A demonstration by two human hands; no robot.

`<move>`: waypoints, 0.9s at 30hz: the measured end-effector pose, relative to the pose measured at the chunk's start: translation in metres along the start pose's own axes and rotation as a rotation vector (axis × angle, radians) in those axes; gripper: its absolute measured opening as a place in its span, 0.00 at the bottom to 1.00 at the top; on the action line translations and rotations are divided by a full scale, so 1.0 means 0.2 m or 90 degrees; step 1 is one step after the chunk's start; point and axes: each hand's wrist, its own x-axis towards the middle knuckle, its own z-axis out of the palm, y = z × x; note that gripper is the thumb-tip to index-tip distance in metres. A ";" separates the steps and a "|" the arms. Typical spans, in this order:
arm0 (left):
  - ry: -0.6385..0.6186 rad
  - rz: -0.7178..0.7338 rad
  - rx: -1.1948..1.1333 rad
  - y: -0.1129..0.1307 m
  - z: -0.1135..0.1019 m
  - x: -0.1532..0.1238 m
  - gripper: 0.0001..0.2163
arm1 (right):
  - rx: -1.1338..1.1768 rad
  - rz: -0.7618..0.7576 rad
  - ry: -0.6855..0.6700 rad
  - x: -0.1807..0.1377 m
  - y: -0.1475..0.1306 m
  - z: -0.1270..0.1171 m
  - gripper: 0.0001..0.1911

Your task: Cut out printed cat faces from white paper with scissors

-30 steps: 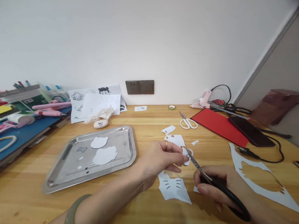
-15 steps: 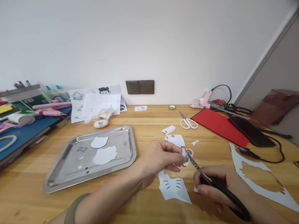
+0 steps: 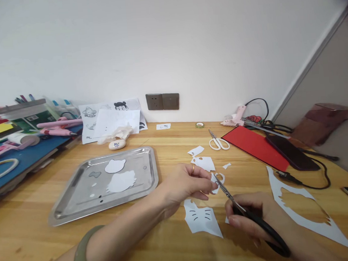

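My left hand [image 3: 186, 183], with a gold ring and a green bangle on the wrist, pinches a small white paper piece [image 3: 217, 181] above the wooden table. My right hand [image 3: 253, 216] grips black-handled scissors [image 3: 249, 215] whose blades reach up into that paper piece. Under the hands lies a white paper scrap with drawn whiskers [image 3: 201, 219]. More small white scraps [image 3: 203, 162] lie just beyond my left hand.
A steel tray [image 3: 77, 202] holding white cat-shaped cutouts sits at left. White scissors [image 3: 218, 142], red paper [image 3: 255, 147], a dark phone [image 3: 292, 152] with cable, a pink glue gun [image 3: 236, 116] and a large cut-out sheet [image 3: 303, 208] lie at right. Craft supplies crowd a blue mat [image 3: 13, 159] at far left.
Almost nothing moved. The scissor blades and the small paper piece shifted slightly as my hands stayed in place.
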 end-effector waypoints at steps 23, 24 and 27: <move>0.005 0.010 -0.085 -0.04 0.01 0.01 0.08 | 0.020 -0.047 0.007 0.01 0.02 -0.01 0.13; 0.009 0.013 -0.086 -0.04 0.02 0.00 0.08 | 0.022 -0.051 0.004 0.02 0.02 -0.01 0.13; 0.029 0.017 -0.088 -0.04 0.03 -0.01 0.07 | 0.049 -0.072 -0.019 0.02 0.03 -0.01 0.14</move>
